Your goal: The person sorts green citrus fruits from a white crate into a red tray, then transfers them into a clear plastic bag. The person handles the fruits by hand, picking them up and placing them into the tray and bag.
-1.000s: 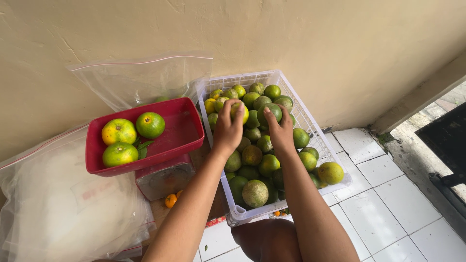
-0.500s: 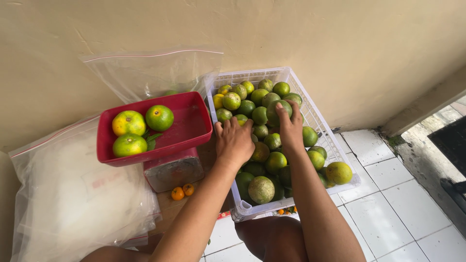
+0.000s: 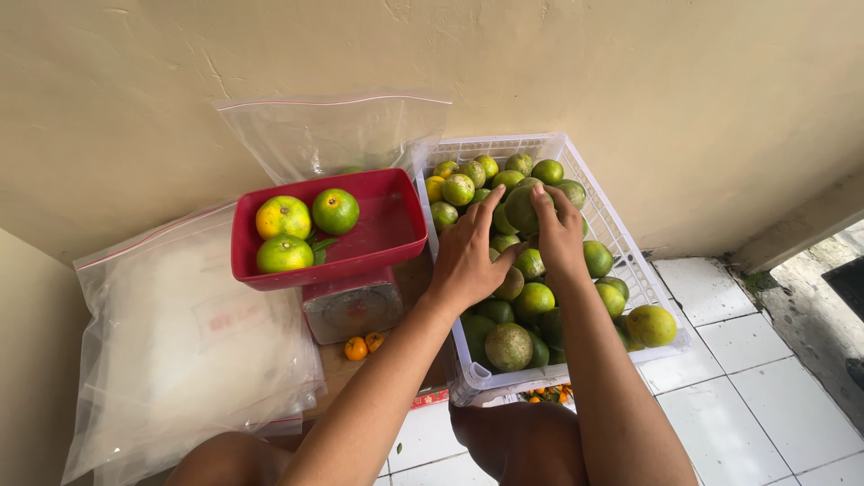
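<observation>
hands (image 3: 513, 238) now deeper in white basket (image 3: 621, 225), gripping green orange (image 3: 525, 207)

White lattice-walled basket (image 3: 621, 234), right: citrus fruits (image 3: 533, 297) mostly green, some yellow-green, few dull brownish-green near front; one yellower fruit (image 3: 651, 325) at near right edge. Red tray (image 3: 382, 236), left: three fruits (image 3: 297, 227), green blotched with yellow-orange. Grey scale (image 3: 353, 308) under tray. Two small orange fruits (image 3: 364, 346) near scale. Clear plastic bags (image 3: 180, 351), red zip strip. Wall (image 3: 630, 72) cream. Floor tiles (image 3: 774, 378) white, dark grout.
</observation>
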